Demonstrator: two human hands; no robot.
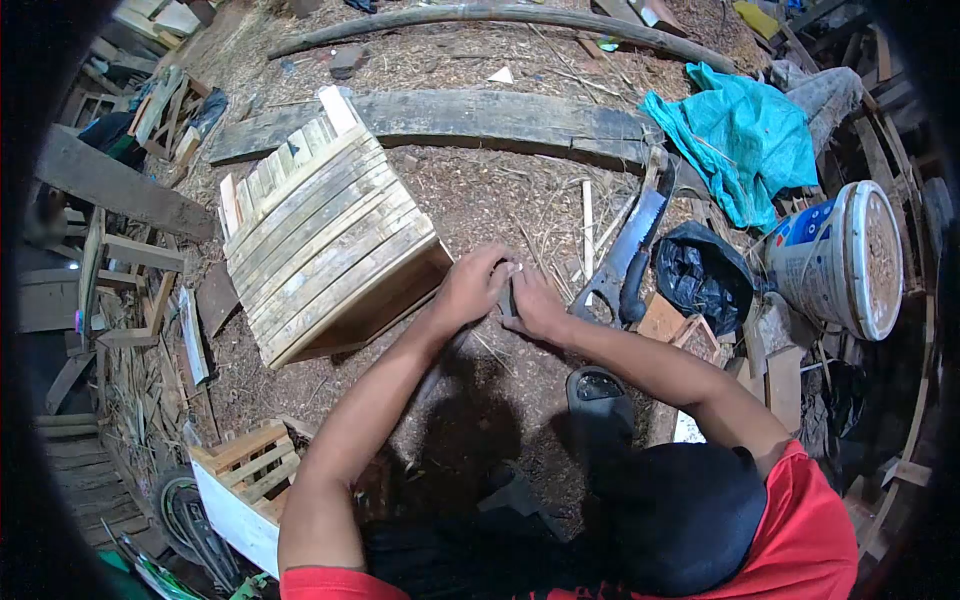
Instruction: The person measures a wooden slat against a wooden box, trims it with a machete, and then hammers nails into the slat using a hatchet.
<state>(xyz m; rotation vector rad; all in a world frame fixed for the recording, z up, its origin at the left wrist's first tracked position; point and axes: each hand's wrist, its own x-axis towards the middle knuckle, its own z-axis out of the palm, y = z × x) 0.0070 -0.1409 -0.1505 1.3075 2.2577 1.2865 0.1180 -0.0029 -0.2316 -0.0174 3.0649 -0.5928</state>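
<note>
My left hand (473, 289) and my right hand (538, 303) are close together in front of me, fingers bent and closed. Between them shows a small, narrow greyish piece (507, 297); what it is I cannot make out. Just left of my left hand, a slatted wooden crate (325, 235) lies tilted on the ground, its dark hollow side facing me. To the right of my right hand lies a hand saw (632, 245) with a broad blade. A dark-handled tool (634, 287) rests against it.
Wood shavings cover the ground. Behind the crate lie a thick plank (440, 117) and a long pole (480, 13). On the right are a teal sheet (745, 135), a black plastic bag (700, 275) and a white bucket (838, 262). Another slatted wooden piece (250, 465) stands at lower left.
</note>
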